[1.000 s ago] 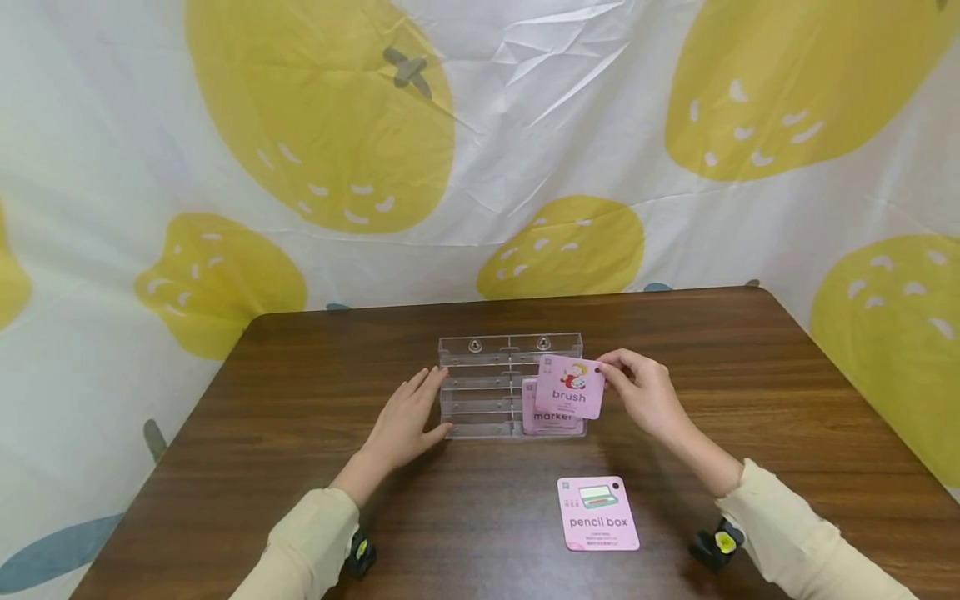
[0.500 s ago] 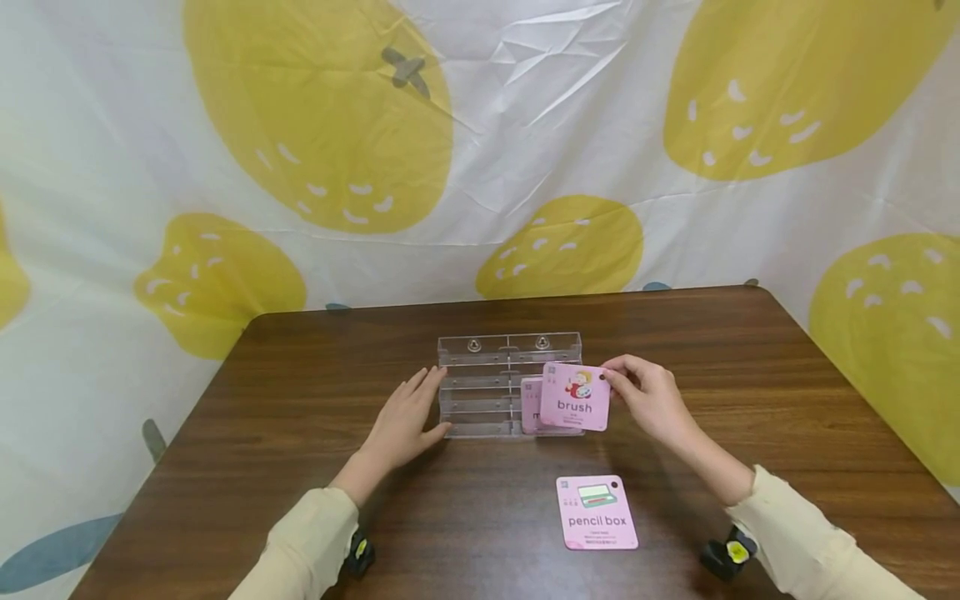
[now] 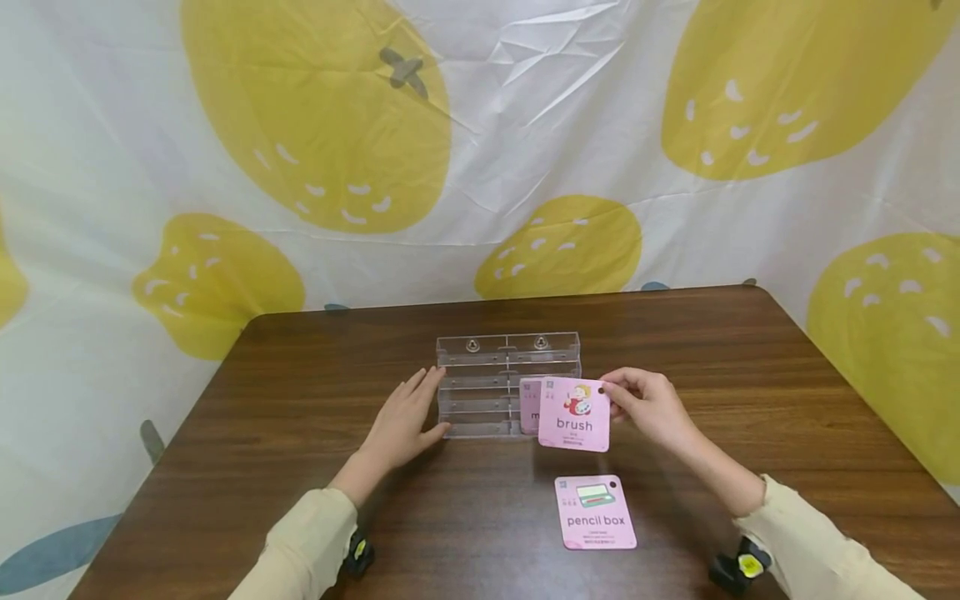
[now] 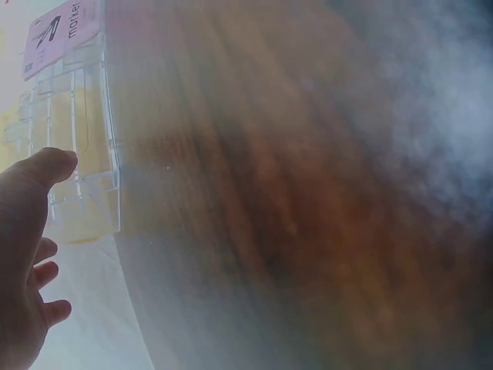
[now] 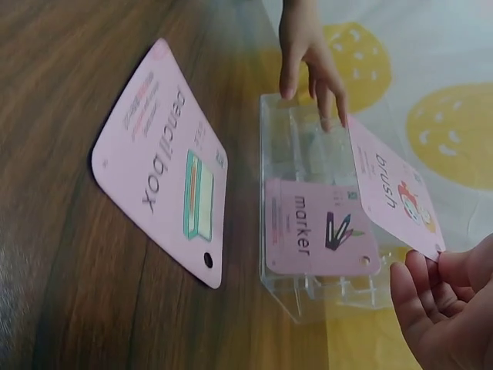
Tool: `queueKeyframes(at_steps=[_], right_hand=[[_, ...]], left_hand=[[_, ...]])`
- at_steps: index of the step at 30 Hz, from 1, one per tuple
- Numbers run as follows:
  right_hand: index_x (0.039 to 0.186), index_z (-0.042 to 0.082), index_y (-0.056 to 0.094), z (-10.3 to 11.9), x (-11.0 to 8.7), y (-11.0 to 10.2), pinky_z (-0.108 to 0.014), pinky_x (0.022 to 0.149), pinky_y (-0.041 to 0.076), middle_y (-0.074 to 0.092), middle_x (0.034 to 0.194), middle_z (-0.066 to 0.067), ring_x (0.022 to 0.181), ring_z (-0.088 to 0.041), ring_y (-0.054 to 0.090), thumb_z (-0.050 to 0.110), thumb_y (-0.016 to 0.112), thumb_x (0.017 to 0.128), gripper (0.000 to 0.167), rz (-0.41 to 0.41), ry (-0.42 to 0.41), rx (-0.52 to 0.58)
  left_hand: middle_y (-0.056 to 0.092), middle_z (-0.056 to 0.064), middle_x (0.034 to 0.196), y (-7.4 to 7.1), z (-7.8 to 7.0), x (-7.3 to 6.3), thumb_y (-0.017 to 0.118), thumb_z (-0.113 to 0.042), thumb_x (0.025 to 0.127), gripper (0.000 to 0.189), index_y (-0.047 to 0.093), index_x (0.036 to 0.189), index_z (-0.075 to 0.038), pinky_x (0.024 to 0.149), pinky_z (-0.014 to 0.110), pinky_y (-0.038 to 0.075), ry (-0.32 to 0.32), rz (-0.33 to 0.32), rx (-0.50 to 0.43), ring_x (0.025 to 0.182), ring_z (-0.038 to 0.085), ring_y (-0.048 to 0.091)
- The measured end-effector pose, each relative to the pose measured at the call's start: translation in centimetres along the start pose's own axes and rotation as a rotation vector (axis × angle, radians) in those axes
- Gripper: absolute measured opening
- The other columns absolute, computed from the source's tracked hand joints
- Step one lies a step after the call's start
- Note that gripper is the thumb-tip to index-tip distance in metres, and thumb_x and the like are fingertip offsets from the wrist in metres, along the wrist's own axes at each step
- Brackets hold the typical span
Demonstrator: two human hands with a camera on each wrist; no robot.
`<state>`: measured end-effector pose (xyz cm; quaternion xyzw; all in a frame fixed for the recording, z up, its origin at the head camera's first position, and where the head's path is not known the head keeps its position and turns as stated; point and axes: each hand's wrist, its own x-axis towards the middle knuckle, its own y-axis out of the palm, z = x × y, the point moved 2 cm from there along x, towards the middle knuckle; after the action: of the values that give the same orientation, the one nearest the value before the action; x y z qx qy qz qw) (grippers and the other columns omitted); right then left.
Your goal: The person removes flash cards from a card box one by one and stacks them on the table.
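My right hand [image 3: 651,406] pinches a pink "brush" card [image 3: 574,414] by its corner with the hole, in front of the clear tiered rack [image 3: 480,383]. At the rack's left side rests my left hand [image 3: 402,417], fingers straight and thumb at the lower front. A pink "marker" card [image 5: 320,227] stands in the rack's front right slot; in the head view the brush card covers most of it. Nearer me, a "pencil box" card [image 3: 596,512] lies face up on the table. The left wrist view shows the thumb [image 4: 55,164] against the clear rack.
The brown wooden table [image 3: 337,358] runs back to a white cloth [image 3: 360,275] with yellow fruit prints. A dark wrist camera [image 3: 738,567] sits by the right sleeve, another [image 3: 358,557] by the left.
The right hand has lowered the brush card and brought it toward me, from over the rack to its front, hiding more of the marker card. The left hand stays in place.
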<state>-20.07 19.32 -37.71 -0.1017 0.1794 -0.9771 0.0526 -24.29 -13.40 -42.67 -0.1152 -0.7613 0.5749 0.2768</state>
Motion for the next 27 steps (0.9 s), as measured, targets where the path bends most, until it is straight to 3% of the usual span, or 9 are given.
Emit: queueKeyframes(at_steps=[3,9,27], right_hand=[[0.1,-0.019,0.055,0.1,-0.2,0.2,-0.037,0.059,0.055,0.063,0.079,-0.018,0.058,-0.008,0.058,-0.003,0.049,0.09,0.02,0.028,0.041,0.052],[0.1,-0.019,0.055,0.5,-0.6,0.4,-0.032,0.056,0.055,0.061,0.073,-0.011,0.057,-0.007,0.055,-0.002,0.049,0.09,0.021,0.053,0.046,0.039],[0.101,-0.018,0.056,-0.7,-2.8,0.1,-0.029,0.055,0.053,0.061,0.074,-0.011,0.059,-0.01,0.056,0.001,0.051,0.09,0.022,0.141,0.112,0.048]], left_hand=[[0.037,0.018,0.14,0.0,0.0,0.0,0.067,-0.03,0.08,0.077,0.028,0.141,-0.005,0.104,0.05,0.027,0.001,0.001,0.001,0.131,0.031,0.031],[0.038,0.018,0.139,0.0,0.0,0.0,0.067,-0.03,0.08,0.077,0.028,0.141,-0.005,0.103,0.05,0.028,0.005,-0.004,0.003,0.13,0.032,0.032],[0.038,0.017,0.139,-0.1,-0.1,0.0,0.068,-0.029,0.08,0.077,0.028,0.141,-0.004,0.103,0.051,0.028,0.007,-0.006,0.009,0.13,0.031,0.031]])
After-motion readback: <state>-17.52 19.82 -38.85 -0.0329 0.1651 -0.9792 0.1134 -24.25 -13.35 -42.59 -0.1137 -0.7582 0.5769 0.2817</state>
